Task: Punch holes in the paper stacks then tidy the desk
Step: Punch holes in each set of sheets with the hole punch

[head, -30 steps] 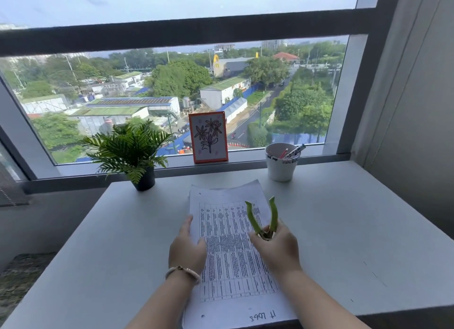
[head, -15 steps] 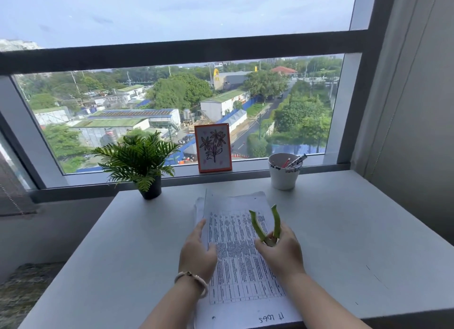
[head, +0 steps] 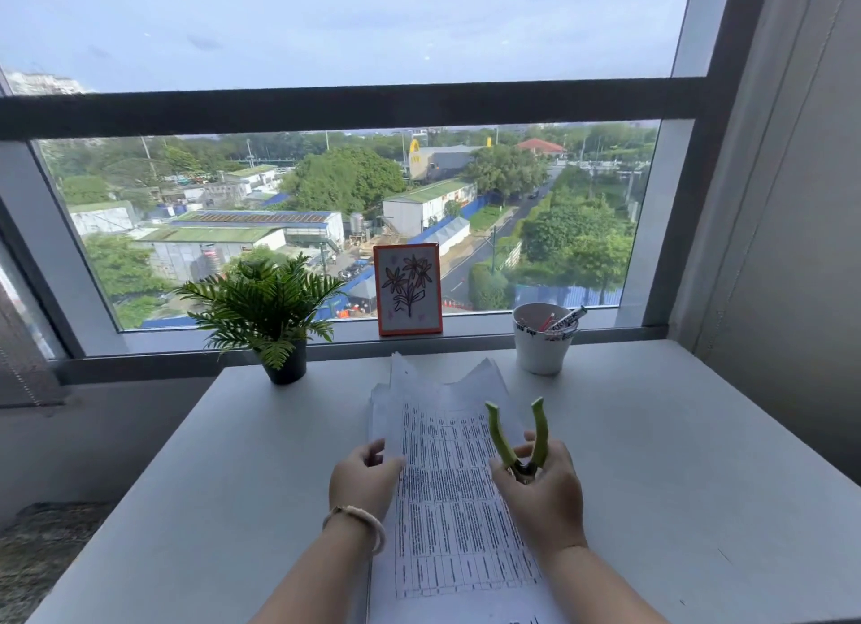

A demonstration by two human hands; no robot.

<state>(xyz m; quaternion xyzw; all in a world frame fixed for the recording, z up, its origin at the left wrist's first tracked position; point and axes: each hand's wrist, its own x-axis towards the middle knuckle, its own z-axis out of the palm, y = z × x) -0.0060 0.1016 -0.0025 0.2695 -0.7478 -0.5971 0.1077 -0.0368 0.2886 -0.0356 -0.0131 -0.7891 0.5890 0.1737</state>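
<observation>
A stack of printed paper sheets (head: 447,507) lies lengthwise on the white desk (head: 675,484) in front of me, its far corners fanned apart. My left hand (head: 363,481) grips the stack's left edge, thumb on top, with a bracelet on the wrist. My right hand (head: 540,497) rests over the stack's right side and holds a green plier-type hole punch (head: 517,437). Its two handles point up and away from me, spread in a V. The punch's head is hidden inside my fingers.
At the desk's far edge stand a small potted fern (head: 268,313) on the left and a white cup of pens (head: 543,339) on the right. A framed flower drawing (head: 407,288) leans on the window sill. A wall closes in the right side.
The view has tilted up, so desk and hands sit lower in frame. My left hand has shifted from lying flat on the sheets to gripping their left edge. The punch stays in my right hand.
</observation>
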